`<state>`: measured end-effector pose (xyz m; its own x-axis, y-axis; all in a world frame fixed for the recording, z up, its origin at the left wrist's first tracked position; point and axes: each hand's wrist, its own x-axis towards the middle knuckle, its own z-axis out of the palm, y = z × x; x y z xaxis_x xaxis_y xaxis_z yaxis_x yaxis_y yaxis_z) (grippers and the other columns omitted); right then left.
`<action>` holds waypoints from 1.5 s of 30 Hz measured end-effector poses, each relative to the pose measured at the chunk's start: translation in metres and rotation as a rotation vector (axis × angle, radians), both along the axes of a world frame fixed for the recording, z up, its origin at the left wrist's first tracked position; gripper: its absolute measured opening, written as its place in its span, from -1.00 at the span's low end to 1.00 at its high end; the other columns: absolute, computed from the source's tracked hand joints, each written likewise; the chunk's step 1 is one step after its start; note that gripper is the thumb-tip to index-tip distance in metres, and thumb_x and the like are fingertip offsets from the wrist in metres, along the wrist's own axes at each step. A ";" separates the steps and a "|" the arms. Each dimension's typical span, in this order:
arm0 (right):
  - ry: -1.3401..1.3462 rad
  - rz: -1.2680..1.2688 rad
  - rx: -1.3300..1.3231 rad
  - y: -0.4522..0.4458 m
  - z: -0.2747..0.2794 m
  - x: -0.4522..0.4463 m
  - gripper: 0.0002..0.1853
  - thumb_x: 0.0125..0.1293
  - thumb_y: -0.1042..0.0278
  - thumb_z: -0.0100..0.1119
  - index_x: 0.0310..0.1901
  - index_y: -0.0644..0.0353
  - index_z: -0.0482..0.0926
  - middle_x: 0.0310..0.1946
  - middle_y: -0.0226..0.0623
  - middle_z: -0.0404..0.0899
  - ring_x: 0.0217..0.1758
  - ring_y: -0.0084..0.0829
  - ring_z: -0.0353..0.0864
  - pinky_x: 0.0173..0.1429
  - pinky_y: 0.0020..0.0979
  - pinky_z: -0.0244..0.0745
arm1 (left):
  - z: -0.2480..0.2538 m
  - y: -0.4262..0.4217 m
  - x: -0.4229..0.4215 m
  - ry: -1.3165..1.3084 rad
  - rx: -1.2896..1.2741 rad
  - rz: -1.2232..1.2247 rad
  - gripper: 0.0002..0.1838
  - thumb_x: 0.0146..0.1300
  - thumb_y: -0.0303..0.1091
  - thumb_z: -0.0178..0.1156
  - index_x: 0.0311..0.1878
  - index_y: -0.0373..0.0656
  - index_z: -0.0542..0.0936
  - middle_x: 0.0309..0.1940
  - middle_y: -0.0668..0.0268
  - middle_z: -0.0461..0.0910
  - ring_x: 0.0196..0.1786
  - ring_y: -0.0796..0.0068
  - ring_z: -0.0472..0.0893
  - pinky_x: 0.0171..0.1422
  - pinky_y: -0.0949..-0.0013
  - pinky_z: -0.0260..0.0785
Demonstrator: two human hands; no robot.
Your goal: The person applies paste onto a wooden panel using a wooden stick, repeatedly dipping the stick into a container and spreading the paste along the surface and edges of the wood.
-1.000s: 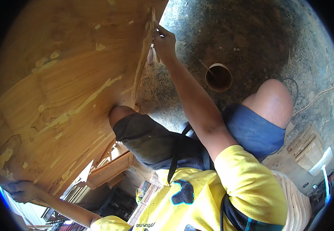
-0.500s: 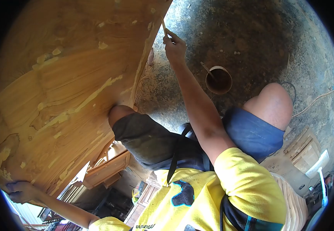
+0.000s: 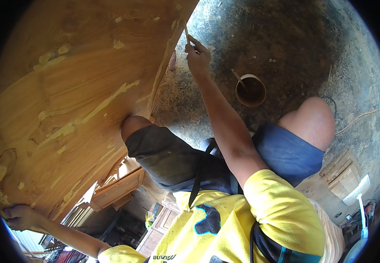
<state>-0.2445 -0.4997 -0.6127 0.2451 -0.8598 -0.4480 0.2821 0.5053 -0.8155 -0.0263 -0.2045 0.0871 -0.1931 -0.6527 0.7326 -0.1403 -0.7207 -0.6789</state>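
Note:
A large wooden panel [image 3: 80, 101] with pale filler-like patches and streaks fills the left side. My left hand [image 3: 21, 218] is closed on its lower left edge, the fingers partly dark. Beside the panel's upper right edge, my right hand [image 3: 198, 57] pinches a thin pale stick [image 3: 187, 34], whose far end points up at that edge. Whether the tip touches the wood is hard to tell. My left knee rests close against the panel.
On the stained floor [image 3: 286, 39] stands a round bucket [image 3: 251, 91] with dark contents and a stick leaning in it. A cord [image 3: 360, 116] runs at the right. Wooden panels [image 3: 342, 173] lie lower right, near a white fan-like object [image 3: 357, 190]. Wooden furniture [image 3: 117, 188] stands lower left.
My right hand has moved right and down from the panel's upper edge, still with the pale stick. My left hand has stayed at the panel's lower left edge. The view has shifted slightly.

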 end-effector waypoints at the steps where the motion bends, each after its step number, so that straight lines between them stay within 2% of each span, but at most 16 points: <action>1: 0.001 0.005 0.005 0.002 0.001 0.002 -0.61 0.40 0.46 0.21 0.24 0.16 0.68 -0.42 -0.45 0.62 -0.43 -0.70 0.43 -0.35 -0.51 0.37 | 0.001 -0.001 0.000 -0.010 0.010 0.002 -0.20 0.43 0.29 -0.04 -0.50 -0.42 0.57 -0.52 -0.26 0.56 -0.38 -0.33 0.62 -0.30 -0.23 0.51; 4: -0.039 0.005 -0.008 0.008 0.004 0.002 -0.60 0.40 0.46 0.21 0.25 0.17 0.67 -0.42 -0.48 0.60 -0.44 -0.71 0.39 -0.34 -0.51 0.35 | -0.001 -0.007 -0.002 0.006 -0.049 0.007 -0.21 0.43 0.28 -0.03 -0.51 -0.41 0.57 -0.53 -0.24 0.57 -0.42 -0.29 0.63 -0.33 -0.21 0.51; 8: 0.044 0.097 0.022 0.022 0.013 -0.009 -0.60 0.41 0.45 0.22 0.27 0.15 0.66 -0.43 -0.50 0.58 -0.44 -0.71 0.37 -0.34 -0.51 0.32 | 0.007 0.004 0.006 0.029 -0.059 0.015 -0.18 0.43 0.33 -0.06 -0.54 -0.36 0.56 -0.56 -0.18 0.59 -0.46 -0.25 0.62 -0.37 -0.17 0.51; 13: 0.002 -0.002 0.012 0.015 0.034 -0.005 -0.61 0.43 0.46 0.21 0.26 0.15 0.66 -0.43 -0.47 0.59 -0.41 -0.70 0.42 -0.29 -0.51 0.39 | 0.000 -0.004 -0.003 0.059 -0.059 0.029 -0.12 0.43 0.43 -0.13 -0.56 -0.32 0.55 -0.57 -0.12 0.59 -0.45 -0.25 0.62 -0.38 -0.17 0.51; 16: -0.001 -0.062 -0.088 0.018 0.031 0.006 -0.61 0.39 0.45 0.23 0.24 0.11 0.68 -0.43 -0.37 0.67 -0.47 -0.63 0.52 -0.31 -0.45 0.51 | -0.010 -0.014 -0.013 0.052 -0.016 0.041 -0.10 0.43 0.45 -0.16 -0.52 -0.34 0.56 -0.56 -0.15 0.58 -0.43 -0.28 0.62 -0.35 -0.19 0.51; 19: 0.043 0.002 -0.097 0.035 0.030 0.013 -0.59 0.40 0.48 0.21 0.26 0.13 0.66 -0.41 -0.33 0.68 -0.44 -0.62 0.55 -0.29 -0.46 0.52 | -0.011 -0.010 -0.010 -0.012 -0.042 0.042 -0.10 0.43 0.44 -0.15 -0.46 -0.39 0.56 -0.51 -0.23 0.57 -0.37 -0.33 0.62 -0.27 -0.25 0.52; 23: 0.105 0.082 -0.078 0.046 0.038 -0.006 -0.58 0.40 0.49 0.19 0.29 0.15 0.64 -0.38 -0.28 0.70 -0.40 -0.60 0.59 -0.23 -0.46 0.55 | -0.016 -0.014 -0.015 0.060 -0.050 0.042 -0.09 0.41 0.43 -0.12 -0.42 -0.45 0.55 -0.45 -0.31 0.57 -0.30 -0.37 0.61 -0.18 -0.31 0.51; 28: 0.048 0.001 -0.031 0.038 0.038 0.004 -0.57 0.42 0.45 0.16 0.30 0.14 0.62 -0.31 -0.18 0.73 -0.32 -0.53 0.64 -0.13 -0.42 0.58 | -0.017 -0.017 -0.016 0.071 -0.108 0.065 -0.07 0.41 0.44 -0.12 -0.40 -0.49 0.55 -0.40 -0.37 0.55 -0.26 -0.40 0.60 -0.16 -0.32 0.50; 31: 0.006 0.030 -0.059 0.046 0.026 0.028 -0.58 0.44 0.46 0.14 0.31 0.14 0.62 -0.23 -0.15 0.75 -0.27 -0.49 0.66 -0.07 -0.40 0.58 | -0.018 -0.022 -0.022 0.188 0.000 -0.010 -0.07 0.42 0.43 -0.12 -0.44 -0.49 0.54 -0.41 -0.38 0.56 -0.30 -0.43 0.60 -0.24 -0.28 0.51; 32: 0.004 0.029 -0.060 0.048 0.021 0.029 -0.58 0.44 0.46 0.14 0.31 0.14 0.62 -0.23 -0.15 0.75 -0.27 -0.49 0.66 -0.07 -0.40 0.58 | -0.021 -0.024 -0.023 0.085 -0.004 0.021 -0.09 0.43 0.41 -0.14 -0.46 -0.47 0.56 -0.47 -0.31 0.57 -0.36 -0.40 0.61 -0.31 -0.25 0.51; 34: 0.013 0.052 -0.125 0.047 0.020 0.026 -0.54 0.46 0.45 0.12 0.37 0.09 0.56 -0.40 -0.35 0.66 -0.46 -0.64 0.53 -0.32 -0.48 0.50 | -0.022 -0.023 -0.022 -0.019 -0.010 0.047 -0.10 0.44 0.39 -0.15 -0.47 -0.44 0.58 -0.53 -0.24 0.58 -0.41 -0.37 0.62 -0.37 -0.21 0.52; 35: 0.013 0.044 -0.129 0.045 0.019 0.021 -0.54 0.46 0.45 0.12 0.37 0.09 0.56 -0.40 -0.35 0.66 -0.46 -0.64 0.53 -0.32 -0.48 0.50 | -0.017 -0.020 -0.016 -0.028 -0.015 0.066 -0.11 0.46 0.38 -0.17 -0.47 -0.42 0.61 -0.57 -0.19 0.60 -0.45 -0.35 0.62 -0.41 -0.19 0.52; 37: 0.027 0.100 -0.064 0.040 0.027 0.004 -0.56 0.44 0.43 0.15 0.34 0.13 0.59 -0.24 -0.12 0.75 -0.27 -0.48 0.66 -0.05 -0.41 0.56 | -0.009 -0.015 -0.007 -0.037 -0.029 0.081 -0.11 0.48 0.36 -0.20 -0.46 -0.40 0.63 -0.60 -0.15 0.61 -0.49 -0.32 0.63 -0.45 -0.17 0.52; 40: 0.021 0.020 0.016 0.033 0.035 -0.001 -0.55 0.43 0.42 0.15 0.34 0.14 0.58 -0.28 -0.10 0.74 -0.28 -0.46 0.66 -0.06 -0.41 0.55 | -0.008 -0.009 -0.003 -0.046 -0.043 0.098 -0.13 0.47 0.36 -0.19 -0.40 -0.40 0.65 -0.54 -0.16 0.62 -0.44 -0.32 0.64 -0.41 -0.19 0.52; 44: -0.045 0.055 -0.033 0.044 0.014 0.030 -0.55 0.43 0.41 0.14 0.34 0.16 0.58 -0.30 -0.11 0.73 -0.31 -0.46 0.63 -0.09 -0.40 0.54 | -0.009 -0.016 -0.003 -0.031 -0.031 0.098 -0.15 0.47 0.35 -0.18 -0.33 -0.39 0.67 -0.47 -0.18 0.64 -0.38 -0.31 0.65 -0.37 -0.21 0.52; 45: -0.004 0.052 -0.100 0.044 0.018 0.029 -0.55 0.44 0.42 0.14 0.35 0.12 0.57 -0.36 -0.23 0.69 -0.40 -0.55 0.58 -0.22 -0.43 0.52 | -0.009 -0.017 -0.003 -0.027 -0.033 0.094 -0.15 0.47 0.35 -0.17 -0.31 -0.39 0.67 -0.46 -0.18 0.64 -0.36 -0.31 0.65 -0.36 -0.22 0.52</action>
<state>-0.2159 -0.4553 -0.5951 0.2926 -0.8860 -0.3597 0.2608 0.4358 -0.8614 -0.0290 -0.2220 0.0784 -0.1523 -0.6442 0.7496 -0.0526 -0.7521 -0.6570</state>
